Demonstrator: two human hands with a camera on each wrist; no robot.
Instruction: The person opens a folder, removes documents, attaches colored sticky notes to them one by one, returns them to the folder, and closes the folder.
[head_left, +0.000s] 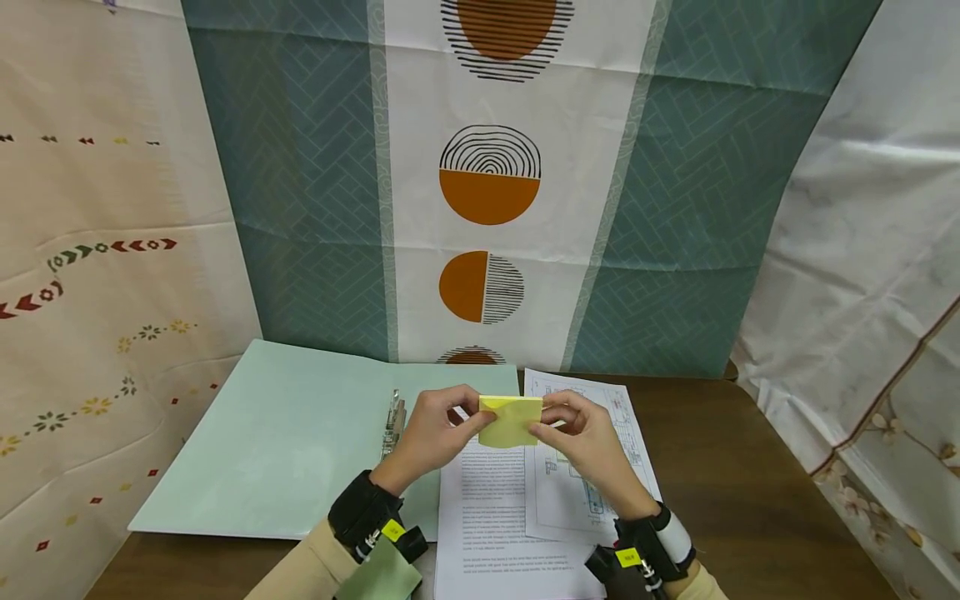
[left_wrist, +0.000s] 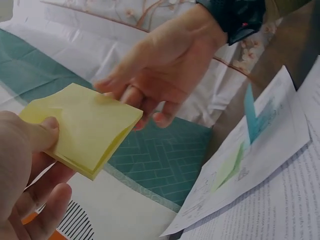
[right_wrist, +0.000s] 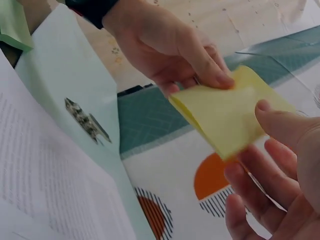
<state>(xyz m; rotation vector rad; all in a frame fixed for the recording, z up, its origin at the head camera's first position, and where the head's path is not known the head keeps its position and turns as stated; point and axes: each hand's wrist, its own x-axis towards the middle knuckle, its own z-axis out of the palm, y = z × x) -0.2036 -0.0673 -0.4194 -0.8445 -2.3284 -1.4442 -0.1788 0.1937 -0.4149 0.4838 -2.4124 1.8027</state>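
Both hands hold a pad of yellow sticky notes [head_left: 510,427] up over the papers. My left hand [head_left: 438,423] pinches its left side, thumb on the face turned to me and fingers behind. At the opposite side, my right hand [head_left: 583,435] pinches the pad between thumb and fingers. The left wrist view shows the top yellow sheet [left_wrist: 95,120] slightly lifted from the layers under it along one edge. Below lie a printed text page [head_left: 487,517] and, overlapping it, a sheet with diagrams [head_left: 551,508]. A blue sticky tab [left_wrist: 251,117] and a green sticky note [left_wrist: 229,170] stand up from the diagram sheet.
An open pale green ring folder [head_left: 262,450] with a metal clip [head_left: 393,425] covers the table's left side. A green sticky pad [head_left: 384,571] is by the left wrist at the near edge. Brown table surface [head_left: 735,483] shows at right; a patterned cloth [head_left: 487,100] hangs behind.
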